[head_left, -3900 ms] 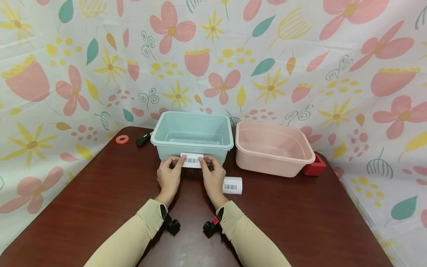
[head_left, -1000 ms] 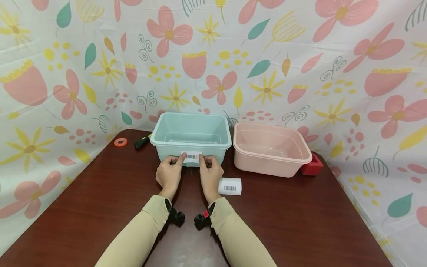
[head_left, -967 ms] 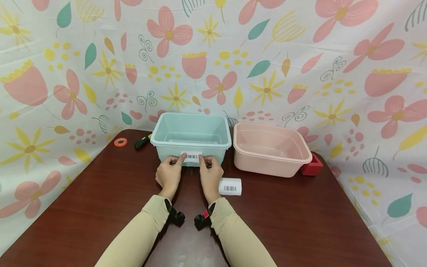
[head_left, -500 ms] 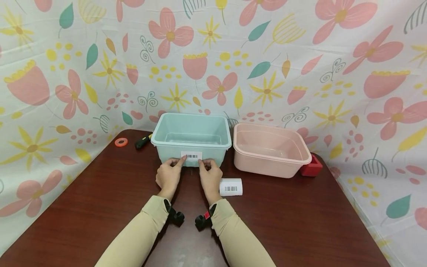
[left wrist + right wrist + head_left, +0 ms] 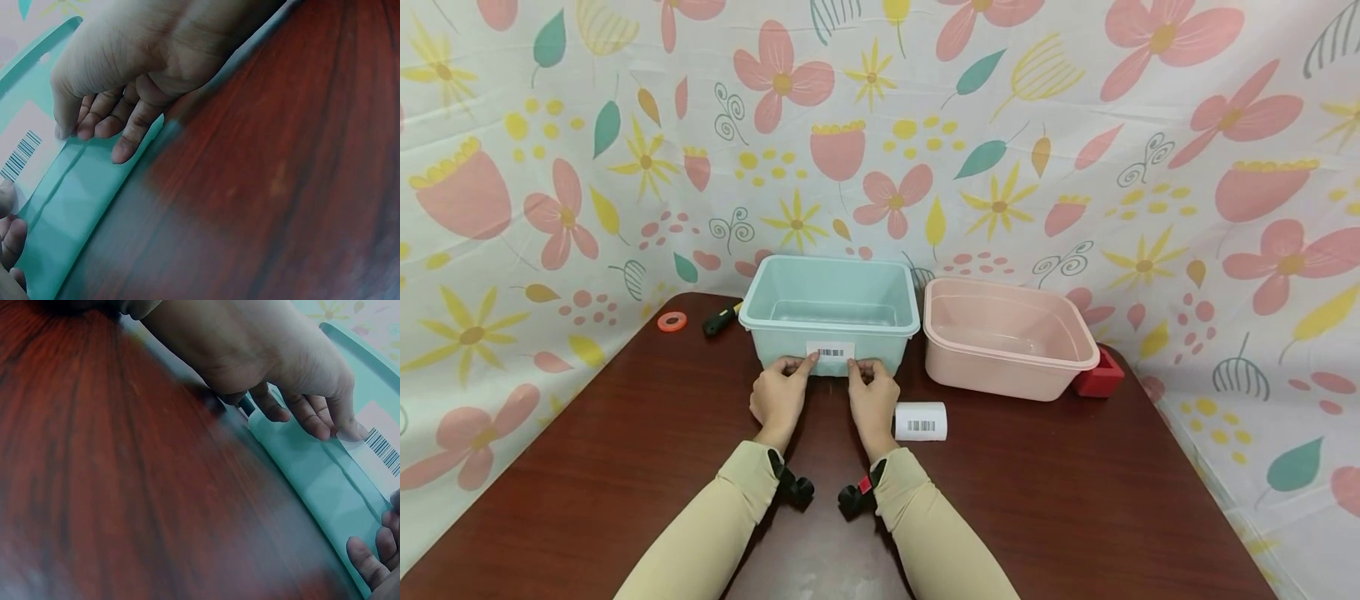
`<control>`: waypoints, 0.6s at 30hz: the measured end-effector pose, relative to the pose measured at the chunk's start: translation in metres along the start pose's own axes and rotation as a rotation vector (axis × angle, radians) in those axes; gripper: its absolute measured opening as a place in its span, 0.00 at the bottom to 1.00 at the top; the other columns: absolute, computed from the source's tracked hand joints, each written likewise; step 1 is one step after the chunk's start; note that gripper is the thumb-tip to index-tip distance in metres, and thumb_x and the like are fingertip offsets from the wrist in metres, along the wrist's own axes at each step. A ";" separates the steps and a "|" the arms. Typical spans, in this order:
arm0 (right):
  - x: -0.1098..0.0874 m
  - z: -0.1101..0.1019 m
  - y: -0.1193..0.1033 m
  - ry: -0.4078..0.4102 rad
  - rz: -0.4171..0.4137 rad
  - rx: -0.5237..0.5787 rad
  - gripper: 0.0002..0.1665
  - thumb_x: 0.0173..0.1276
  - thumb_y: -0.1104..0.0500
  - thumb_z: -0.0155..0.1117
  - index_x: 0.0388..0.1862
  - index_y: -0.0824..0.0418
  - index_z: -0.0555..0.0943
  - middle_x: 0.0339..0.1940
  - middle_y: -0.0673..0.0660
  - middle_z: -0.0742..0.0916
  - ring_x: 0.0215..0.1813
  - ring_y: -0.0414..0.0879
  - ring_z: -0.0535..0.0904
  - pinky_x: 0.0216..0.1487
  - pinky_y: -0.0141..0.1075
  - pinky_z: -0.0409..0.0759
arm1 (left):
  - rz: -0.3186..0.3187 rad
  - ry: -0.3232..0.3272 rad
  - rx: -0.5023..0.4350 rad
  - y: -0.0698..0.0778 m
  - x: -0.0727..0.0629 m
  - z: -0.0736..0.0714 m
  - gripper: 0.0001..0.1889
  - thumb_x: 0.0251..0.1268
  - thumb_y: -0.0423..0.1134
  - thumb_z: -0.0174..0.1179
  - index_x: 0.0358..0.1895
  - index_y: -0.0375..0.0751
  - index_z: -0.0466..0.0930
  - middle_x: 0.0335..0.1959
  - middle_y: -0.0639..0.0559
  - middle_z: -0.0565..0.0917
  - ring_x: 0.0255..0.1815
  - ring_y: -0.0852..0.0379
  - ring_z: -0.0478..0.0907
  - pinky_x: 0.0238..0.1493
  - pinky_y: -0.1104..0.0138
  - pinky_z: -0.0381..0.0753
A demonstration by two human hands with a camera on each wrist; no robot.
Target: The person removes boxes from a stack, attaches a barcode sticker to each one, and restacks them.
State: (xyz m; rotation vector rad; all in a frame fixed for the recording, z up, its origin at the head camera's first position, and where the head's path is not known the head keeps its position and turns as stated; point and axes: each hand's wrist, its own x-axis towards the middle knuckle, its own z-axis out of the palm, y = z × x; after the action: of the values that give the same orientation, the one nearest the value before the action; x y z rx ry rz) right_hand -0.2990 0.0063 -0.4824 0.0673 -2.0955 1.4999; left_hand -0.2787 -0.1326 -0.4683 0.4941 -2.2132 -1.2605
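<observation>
A white barcode label (image 5: 831,351) lies flat against the front wall of the light blue plastic tub (image 5: 760,342). My left hand (image 5: 780,396) pinches the label's lower left corner, thumb on its face and curled fingers below. At the opposite lower corner my right hand (image 5: 874,408) does the same. In the right wrist view the thumb (image 5: 350,428) presses the label's corner, and the lower edge stands slightly off the wall. The left wrist view shows the left thumb (image 5: 64,122) at its corner, the other fingertips touching the tub below.
A roll of barcode labels (image 5: 921,422) lies right of my right hand. Beside the blue tub stands a pink tub (image 5: 1000,371), with a red box (image 5: 1099,377) partly behind it. An orange ring (image 5: 672,322) and a dark-handled tool (image 5: 721,321) lie at the back left.
The label was held in front of the tub and has moved up against its front wall. Both thumbs have slid from its sides down to the lower corners.
</observation>
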 end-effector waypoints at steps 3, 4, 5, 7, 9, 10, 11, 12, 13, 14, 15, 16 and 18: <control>0.000 0.000 0.001 0.004 0.004 0.001 0.12 0.69 0.51 0.69 0.29 0.55 0.85 0.23 0.48 0.84 0.27 0.42 0.79 0.32 0.38 0.78 | -0.003 0.003 -0.004 0.000 -0.001 0.000 0.21 0.59 0.69 0.64 0.31 0.56 0.88 0.28 0.58 0.86 0.27 0.53 0.78 0.35 0.55 0.74; 0.000 0.000 0.000 0.006 0.004 0.002 0.12 0.70 0.51 0.69 0.29 0.55 0.85 0.23 0.47 0.84 0.27 0.41 0.79 0.32 0.38 0.78 | -0.004 0.003 -0.004 0.001 -0.001 0.000 0.21 0.59 0.69 0.65 0.31 0.56 0.88 0.27 0.58 0.85 0.27 0.53 0.78 0.35 0.55 0.74; 0.000 0.000 0.000 0.007 0.003 0.003 0.12 0.70 0.50 0.69 0.28 0.55 0.85 0.22 0.47 0.84 0.26 0.41 0.78 0.31 0.38 0.77 | -0.006 0.003 -0.005 0.001 -0.001 0.000 0.21 0.59 0.69 0.65 0.31 0.56 0.88 0.27 0.58 0.85 0.27 0.53 0.78 0.35 0.55 0.74; 0.000 -0.001 0.000 0.011 0.001 0.005 0.13 0.70 0.50 0.68 0.28 0.55 0.85 0.22 0.47 0.84 0.25 0.42 0.78 0.30 0.38 0.77 | -0.010 0.004 -0.003 0.001 -0.001 0.000 0.22 0.58 0.69 0.65 0.31 0.55 0.88 0.28 0.58 0.85 0.27 0.53 0.78 0.35 0.55 0.74; 0.000 -0.001 -0.001 0.013 -0.005 0.008 0.14 0.71 0.50 0.68 0.27 0.55 0.84 0.21 0.47 0.84 0.25 0.42 0.78 0.29 0.38 0.77 | -0.013 0.006 0.002 0.001 -0.001 0.000 0.22 0.58 0.69 0.64 0.31 0.55 0.87 0.28 0.58 0.85 0.27 0.52 0.78 0.35 0.55 0.74; 0.000 -0.001 -0.001 0.012 -0.007 0.009 0.14 0.71 0.50 0.68 0.27 0.54 0.85 0.21 0.47 0.84 0.25 0.42 0.78 0.29 0.39 0.77 | -0.015 0.007 0.004 0.001 -0.001 0.000 0.22 0.58 0.70 0.64 0.31 0.55 0.87 0.27 0.58 0.85 0.27 0.52 0.78 0.35 0.55 0.74; 0.000 -0.001 -0.001 0.011 -0.010 0.008 0.14 0.71 0.50 0.67 0.27 0.54 0.85 0.21 0.47 0.84 0.25 0.42 0.79 0.29 0.39 0.77 | -0.016 0.007 0.006 0.001 -0.001 0.000 0.22 0.58 0.70 0.64 0.30 0.55 0.87 0.27 0.58 0.85 0.26 0.52 0.78 0.35 0.55 0.74; 0.000 -0.002 -0.001 0.010 -0.011 0.007 0.14 0.71 0.49 0.67 0.27 0.54 0.85 0.21 0.47 0.84 0.25 0.42 0.79 0.30 0.39 0.78 | -0.016 0.009 0.006 0.001 -0.001 0.000 0.22 0.58 0.70 0.64 0.29 0.55 0.86 0.27 0.57 0.85 0.26 0.52 0.78 0.34 0.55 0.73; 0.000 -0.001 0.000 0.008 -0.011 0.006 0.15 0.72 0.49 0.67 0.27 0.54 0.85 0.22 0.47 0.84 0.26 0.42 0.79 0.30 0.39 0.78 | -0.016 0.009 0.006 0.001 -0.001 0.000 0.22 0.58 0.70 0.64 0.29 0.55 0.86 0.26 0.57 0.84 0.26 0.52 0.78 0.34 0.54 0.73; 0.000 -0.001 0.000 0.005 -0.012 0.006 0.15 0.72 0.49 0.67 0.27 0.54 0.85 0.22 0.47 0.84 0.26 0.42 0.79 0.30 0.39 0.78 | -0.014 0.011 0.005 0.000 -0.001 0.000 0.22 0.58 0.70 0.64 0.28 0.55 0.86 0.25 0.57 0.84 0.26 0.52 0.77 0.35 0.54 0.73; 0.000 -0.001 0.000 0.003 -0.011 0.005 0.15 0.72 0.49 0.66 0.27 0.54 0.85 0.22 0.47 0.84 0.26 0.42 0.79 0.30 0.39 0.78 | -0.012 0.013 0.004 0.000 -0.001 0.001 0.22 0.58 0.69 0.64 0.27 0.55 0.86 0.25 0.57 0.84 0.26 0.52 0.77 0.35 0.54 0.73; 0.000 -0.001 0.000 0.000 -0.009 0.005 0.15 0.72 0.49 0.66 0.28 0.54 0.85 0.21 0.47 0.84 0.25 0.42 0.79 0.30 0.39 0.78 | -0.009 0.014 0.002 0.000 -0.001 0.001 0.22 0.58 0.69 0.64 0.27 0.55 0.85 0.24 0.57 0.84 0.26 0.52 0.77 0.37 0.54 0.73; -0.001 -0.001 0.000 -0.006 -0.005 0.008 0.15 0.73 0.48 0.66 0.28 0.54 0.85 0.20 0.47 0.84 0.24 0.41 0.78 0.29 0.39 0.78 | -0.003 0.016 -0.001 0.000 -0.001 0.001 0.22 0.59 0.68 0.64 0.26 0.55 0.85 0.23 0.57 0.83 0.26 0.52 0.77 0.41 0.53 0.73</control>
State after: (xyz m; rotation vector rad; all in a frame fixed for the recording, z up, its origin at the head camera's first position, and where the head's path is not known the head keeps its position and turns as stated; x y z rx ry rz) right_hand -0.2981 0.0076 -0.4827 0.0803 -2.0920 1.5072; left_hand -0.2782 -0.1316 -0.4695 0.5052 -2.1988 -1.2547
